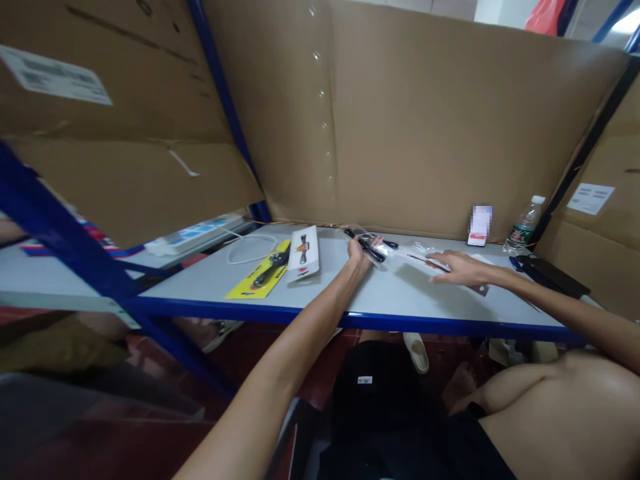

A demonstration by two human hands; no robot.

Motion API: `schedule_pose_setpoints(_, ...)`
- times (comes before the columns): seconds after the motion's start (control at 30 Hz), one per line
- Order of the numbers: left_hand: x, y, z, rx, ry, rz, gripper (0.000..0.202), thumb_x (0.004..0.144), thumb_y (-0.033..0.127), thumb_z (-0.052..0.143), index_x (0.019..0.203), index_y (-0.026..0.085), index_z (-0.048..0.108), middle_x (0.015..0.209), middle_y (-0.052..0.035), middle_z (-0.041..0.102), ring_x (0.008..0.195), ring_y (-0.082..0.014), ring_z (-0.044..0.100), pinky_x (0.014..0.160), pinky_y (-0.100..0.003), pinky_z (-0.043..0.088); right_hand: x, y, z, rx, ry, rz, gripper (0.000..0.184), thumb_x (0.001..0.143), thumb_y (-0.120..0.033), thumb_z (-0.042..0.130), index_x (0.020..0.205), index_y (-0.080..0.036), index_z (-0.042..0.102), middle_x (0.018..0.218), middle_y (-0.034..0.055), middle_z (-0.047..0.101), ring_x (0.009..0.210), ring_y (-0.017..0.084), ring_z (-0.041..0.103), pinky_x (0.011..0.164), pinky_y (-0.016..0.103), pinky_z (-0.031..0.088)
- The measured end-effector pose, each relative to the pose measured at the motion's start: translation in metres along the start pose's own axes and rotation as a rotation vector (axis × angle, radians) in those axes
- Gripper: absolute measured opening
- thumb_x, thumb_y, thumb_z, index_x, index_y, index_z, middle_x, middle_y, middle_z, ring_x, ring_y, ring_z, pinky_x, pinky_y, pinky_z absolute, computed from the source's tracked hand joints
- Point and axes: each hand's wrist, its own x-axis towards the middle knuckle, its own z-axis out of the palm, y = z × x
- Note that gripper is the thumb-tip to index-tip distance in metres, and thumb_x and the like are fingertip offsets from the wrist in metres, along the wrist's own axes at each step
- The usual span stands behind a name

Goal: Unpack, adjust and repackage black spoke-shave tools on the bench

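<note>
My left hand (361,252) is closed around a black-handled item in clear plastic (373,249), just above the grey shelf top; its exact kind cannot be made out. Behind it lies another black piece (391,244), partly covered by shiny wrap. My right hand (463,268) hovers with fingers stretched out over a white card (481,288), which it partly hides. Left of my hands, a white printed card (311,250) overlaps a yellow backing card (245,287) carrying a black-handled tool (273,268).
A phone (479,227) leans against the cardboard back wall (425,133). To the right stand a plastic bottle (524,227) and a black flat object (555,277). A white cable (250,253) and power strip (200,233) lie left. Blue frame edges (350,321) border the shelf.
</note>
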Motion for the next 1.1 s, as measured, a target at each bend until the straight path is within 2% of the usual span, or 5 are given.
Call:
schedule_pose_setpoints(0.23,0.002,0.002,0.0,-0.046,0.009,0.068,0.05,0.104,0.057,0.035,0.113,0.014,0.057,0.092,-0.0111,0.066,0.09,-0.0221,0.074,0.078,-0.037,0.064,-0.007,-0.021,0.011,-0.347,0.054,-0.047,0.075,0.093,-0.062,0.052,0.158,-0.03,0.033,0.129,0.0185,0.056,0.089,0.031,0.068,0.079,0.042,0.051)
schedule_pose_setpoints(0.43,0.001,0.004,0.0,-0.048,-0.005,0.061,0.049,0.103,0.061,0.034,0.114,0.019,0.056,0.087,-0.0058,0.061,0.094,-0.0222,0.073,0.081,-0.039,0.064,-0.016,-0.033,0.015,-0.441,0.026,-0.078,0.073,0.091,-0.066,0.054,0.152,-0.028,0.042,0.133,0.0226,0.055,0.092,0.035,0.069,0.081,0.049,0.054)
schedule_pose_setpoints(0.73,-0.003,0.005,0.0,-0.041,-0.005,0.094,0.051,0.102,0.062,0.034,0.11,0.017,0.056,0.089,-0.0088,0.06,0.097,-0.0257,0.072,0.078,-0.038,0.065,-0.016,-0.043,0.024,-0.448,-0.007,-0.104,0.082,0.092,-0.067,0.054,0.159,-0.025,0.033,0.135,0.0241,0.056,0.1,0.039,0.069,0.085,0.053,0.055)
schedule_pose_setpoints(0.93,0.002,0.004,-0.002,-0.058,-0.01,0.074,0.051,0.102,0.064,0.036,0.109,0.018,0.057,0.091,-0.0091,0.061,0.096,-0.0256,0.073,0.079,-0.041,0.065,-0.016,-0.042,0.025,-0.426,-0.025,-0.096,0.079,0.093,-0.07,0.049,0.157,-0.026,0.037,0.135,0.0248,0.056,0.1,0.039,0.069,0.086,0.054,0.054)
schedule_pose_setpoints(1.1,0.005,0.002,-0.002,-0.078,0.007,0.069,0.052,0.101,0.064,0.038,0.107,0.016,0.058,0.093,-0.0102,0.061,0.1,-0.0279,0.072,0.08,-0.043,0.065,-0.011,-0.046,0.03,-0.481,-0.055,-0.038,0.075,0.1,-0.064,0.038,0.161,-0.021,0.029,0.135,0.0267,0.055,0.098,0.039,0.07,0.08,0.051,0.054)
